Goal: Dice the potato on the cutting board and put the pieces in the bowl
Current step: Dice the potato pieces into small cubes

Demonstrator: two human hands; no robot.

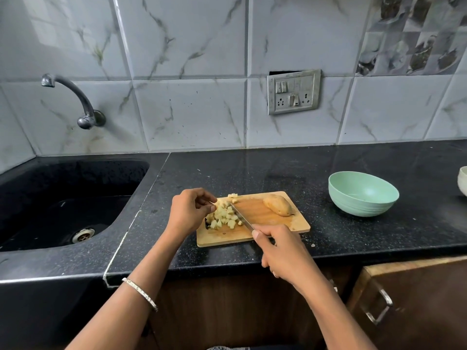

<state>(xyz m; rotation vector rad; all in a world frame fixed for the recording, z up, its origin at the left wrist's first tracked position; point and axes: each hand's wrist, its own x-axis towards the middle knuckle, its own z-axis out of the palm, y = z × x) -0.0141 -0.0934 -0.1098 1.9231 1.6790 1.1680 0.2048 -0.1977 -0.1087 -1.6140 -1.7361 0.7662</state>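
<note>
A marbled tile wall [189, 109] filled the upper half of the view, with a black speckled surface [252, 173] below it. A black sink [63, 198] was sunk into the left side, its near-left part cut off by the frame edge. Under the surface, a wooden cabinet [417, 311] with a metal handle showed only in part at lower right.

The cutting board [265, 215] lay near the front edge of the surface. A pale green bowl [361, 205] stood to its right, apart from it. At the right frame edge there was only a sliver of a white vessel [463, 184], too little to identify.

The left hand [188, 212] hovered over the board's left end and hid that corner. Its fingers were curled with the tips at the far edge of the pile, but I cannot tell whether they pinched a piece. The right hand [283, 253] was clenched around the knife [241, 217]. The handle was hidden in the hand, and one fingertip lay at the base of the blade.

An uncut potato [278, 205], skin on, lay toward the board's far right corner. The diced pieces [223, 218] were heaped on the left part of the board. The blade lay slanted along their right side, its tip lost among the pieces by the left fingers.

A curved tap [75, 99] and a switch panel [294, 92] were fixed to the wall. A thin bangle [140, 294] ringed the left forearm.
</note>
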